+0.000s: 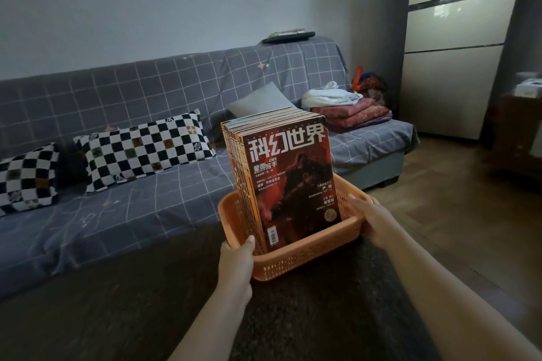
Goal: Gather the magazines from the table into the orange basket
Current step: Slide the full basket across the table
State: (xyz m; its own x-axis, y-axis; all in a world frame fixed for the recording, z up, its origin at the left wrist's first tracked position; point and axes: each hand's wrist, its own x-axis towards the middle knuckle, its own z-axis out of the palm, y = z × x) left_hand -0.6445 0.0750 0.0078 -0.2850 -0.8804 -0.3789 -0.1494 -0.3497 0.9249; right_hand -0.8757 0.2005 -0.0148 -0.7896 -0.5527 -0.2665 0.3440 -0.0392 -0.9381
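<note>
Fingers (251, 241) of the left hand (236, 265) curl over the near-left corner of the orange basket (296, 258), thumb on the rim, gripping it. At the basket's right rim the right hand (374, 221) grips the edge too, its fingers wrapped over the perforated wall. Both bare forearms reach in from the bottom of the head view.

Inside the basket a thick stack of magazines (289, 173) stands upright on edge, tilted slightly left, the front cover dark red with large white Chinese characters. The stack fills the basket's left and middle part and rises well above its rim.

Beneath the basket lies a dark brown surface; whether the basket rests on it cannot be told. Beyond the basket stands a sofa (146, 97) under a grey grid-patterned cover, with two checkered pillows (140, 149) to the basket's left and folded blankets (352, 114) behind it to the right.
</note>
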